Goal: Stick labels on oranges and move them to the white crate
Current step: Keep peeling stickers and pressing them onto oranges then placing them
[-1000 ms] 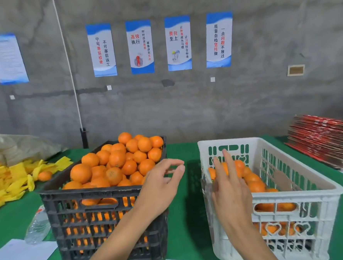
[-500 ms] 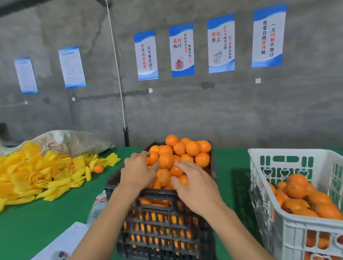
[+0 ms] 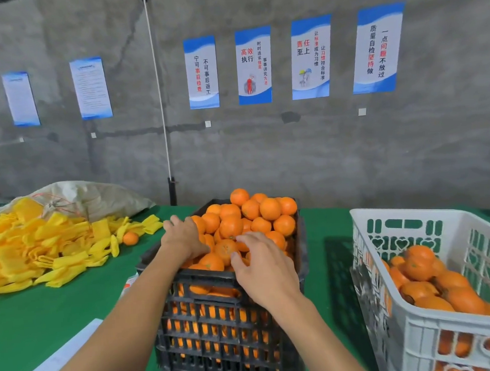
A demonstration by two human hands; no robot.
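A black crate (image 3: 209,276) heaped with oranges (image 3: 269,208) stands in the middle of the green table. My left hand (image 3: 184,240) lies on the left side of the heap, its fingers curled down around an orange that it mostly hides. My right hand (image 3: 264,266) rests on the near side of the heap, fingers spread and lightly bent, thumb touching an orange (image 3: 224,248). To the right stands the white crate (image 3: 406,215), partly filled with oranges (image 3: 420,263). No label shows in either hand.
Several yellow foam sleeves (image 3: 41,249) are piled at the left, with one loose orange (image 3: 130,238) beside them and a pale sack (image 3: 95,194) behind. A white sheet (image 3: 57,366) lies at the near left. A concrete wall with posters stands behind the table.
Both hands left the white crate and came onto the black crate's heap. In the last half second they settled lower onto the oranges. My view swung left.
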